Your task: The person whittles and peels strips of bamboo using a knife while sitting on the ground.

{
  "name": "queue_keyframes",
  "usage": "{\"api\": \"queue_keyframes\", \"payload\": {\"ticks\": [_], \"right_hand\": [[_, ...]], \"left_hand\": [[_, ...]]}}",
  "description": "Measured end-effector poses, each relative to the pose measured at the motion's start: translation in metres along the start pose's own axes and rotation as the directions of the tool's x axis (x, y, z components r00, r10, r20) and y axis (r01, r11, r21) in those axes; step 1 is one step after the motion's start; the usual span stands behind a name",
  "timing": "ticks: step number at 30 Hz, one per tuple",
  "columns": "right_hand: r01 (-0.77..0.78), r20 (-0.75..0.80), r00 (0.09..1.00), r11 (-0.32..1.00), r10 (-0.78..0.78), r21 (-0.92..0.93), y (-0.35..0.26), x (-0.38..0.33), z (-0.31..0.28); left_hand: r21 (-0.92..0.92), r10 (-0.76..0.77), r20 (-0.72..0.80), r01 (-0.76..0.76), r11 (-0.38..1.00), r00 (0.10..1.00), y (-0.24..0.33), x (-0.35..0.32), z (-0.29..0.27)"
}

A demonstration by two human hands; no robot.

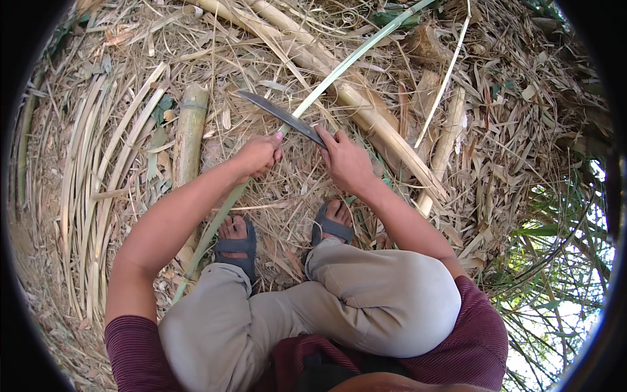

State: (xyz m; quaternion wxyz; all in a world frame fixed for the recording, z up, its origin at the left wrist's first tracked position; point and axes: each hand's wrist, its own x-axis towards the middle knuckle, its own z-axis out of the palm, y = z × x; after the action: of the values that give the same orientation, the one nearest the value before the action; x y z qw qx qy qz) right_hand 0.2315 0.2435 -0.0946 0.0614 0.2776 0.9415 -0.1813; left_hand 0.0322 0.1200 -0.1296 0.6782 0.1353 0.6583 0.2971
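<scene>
A long, pale green bamboo strip runs slantwise from the far right, through my left hand, down beside my left leg. My left hand is closed round it, the thumb lying along its upper side. In my right hand is a knife with a dark, curved blade; its handle is hidden in my fingers. The blade points to the far left and crosses the strip just beyond my left thumb, seeming to touch it.
Split bamboo strips lie in a bundle at the left, beside a thick bamboo piece. Bamboo poles lie slantwise beyond my right hand. Shavings and dry leaves litter the ground round my sandals. Green foliage stands at the right.
</scene>
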Motion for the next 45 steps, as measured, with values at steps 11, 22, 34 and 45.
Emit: {"api": "queue_keyframes", "payload": {"ticks": [11,22,34,45], "right_hand": [[0.463,-0.232,0.884,0.834,-0.407,0.300,-0.049,0.011,-0.017],[0.528,-0.081,0.775,0.572,-0.626,0.628,-0.083,0.035,0.029],[0.407,-0.110,0.897,0.702,-0.428,0.584,-0.103,0.090,0.040],[0.134,-0.045,0.989,0.743,-0.138,0.656,-0.122,0.030,0.042]], "left_hand": [[0.445,0.292,-0.481,-0.056,0.894,0.827,-0.009,-0.218,-0.125],[0.334,0.339,-0.937,-0.067,0.940,0.084,-0.053,-0.575,-0.154],[-0.434,-0.101,-0.765,-0.393,0.811,0.636,-0.145,-0.327,-0.060],[-0.536,-0.202,-0.379,-0.037,0.843,0.903,-0.217,-0.279,-0.059]]}}
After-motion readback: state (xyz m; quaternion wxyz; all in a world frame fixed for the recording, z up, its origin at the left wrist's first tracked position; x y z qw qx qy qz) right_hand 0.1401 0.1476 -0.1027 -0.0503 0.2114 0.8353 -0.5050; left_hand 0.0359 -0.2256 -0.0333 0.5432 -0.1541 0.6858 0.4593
